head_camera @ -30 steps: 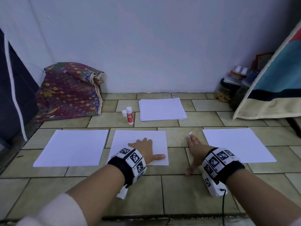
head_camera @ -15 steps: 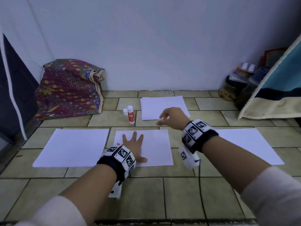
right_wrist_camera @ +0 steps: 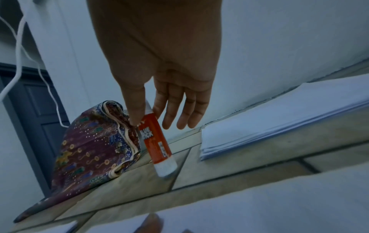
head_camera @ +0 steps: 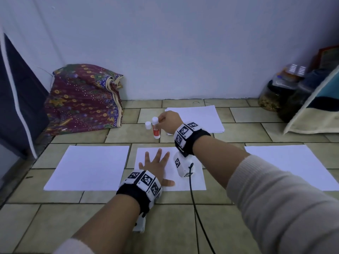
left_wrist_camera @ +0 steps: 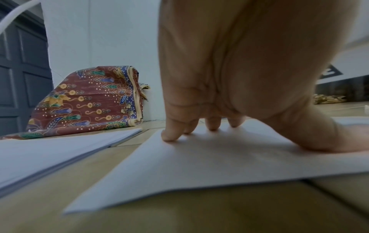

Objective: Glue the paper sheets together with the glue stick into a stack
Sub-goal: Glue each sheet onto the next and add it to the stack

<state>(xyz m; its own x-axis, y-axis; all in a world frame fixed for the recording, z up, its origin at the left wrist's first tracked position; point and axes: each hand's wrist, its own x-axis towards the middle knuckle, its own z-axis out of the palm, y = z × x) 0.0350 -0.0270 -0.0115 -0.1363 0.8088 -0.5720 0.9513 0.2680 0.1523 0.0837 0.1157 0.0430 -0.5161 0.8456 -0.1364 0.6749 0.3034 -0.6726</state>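
A red and white glue stick stands slightly tilted on the tiled floor, its white cap beside it. My right hand reaches over it; thumb and index finger pinch its upper end while the other fingers stay straight. My left hand lies flat with spread fingers on the middle paper sheet. Single sheets lie to the left and right. A stack of paper sits behind the glue stick.
A patterned cloth bundle leans on the wall at the back left, near a dark door. Jars and a blue and cream mat stand at the back right. A black cable hangs from my right wrist.
My right hand left the floor beside the middle sheet, swung forward and left, and now pinches the glue stick. My left hand slid a little further up the middle sheet.
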